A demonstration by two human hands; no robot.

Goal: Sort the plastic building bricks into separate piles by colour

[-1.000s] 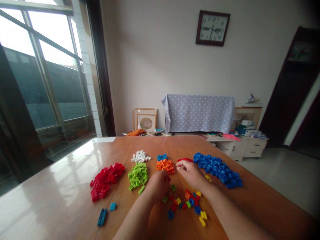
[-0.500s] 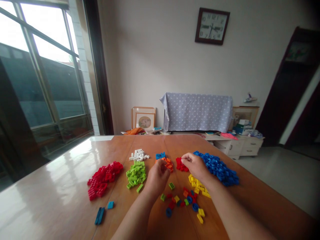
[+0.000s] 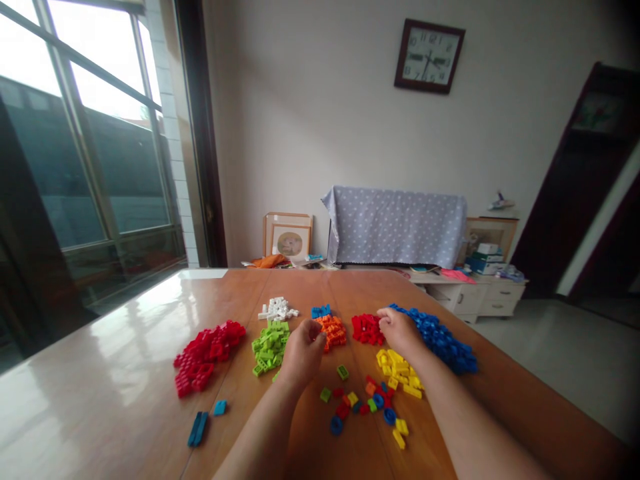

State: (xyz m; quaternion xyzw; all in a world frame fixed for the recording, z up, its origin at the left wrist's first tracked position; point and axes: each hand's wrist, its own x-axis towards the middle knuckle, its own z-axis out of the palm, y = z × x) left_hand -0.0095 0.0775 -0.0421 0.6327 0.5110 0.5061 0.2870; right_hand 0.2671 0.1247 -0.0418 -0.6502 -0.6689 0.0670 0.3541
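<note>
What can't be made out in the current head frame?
- Left hand grip: head view, curled fingers hide any brick.
- Right hand grip: head view, contents too small to tell.
- Green pile: head view, right edge partly behind left hand.
- Blue pile: head view, part behind right hand.
- Left forearm, right forearm: head view, cut off by bottom edge.

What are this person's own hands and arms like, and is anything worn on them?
The left hand and right hand have no gloves. No sleeve, watch or bracelet shows on the left forearm or right forearm. Whether rings are worn, I cannot tell.
</note>
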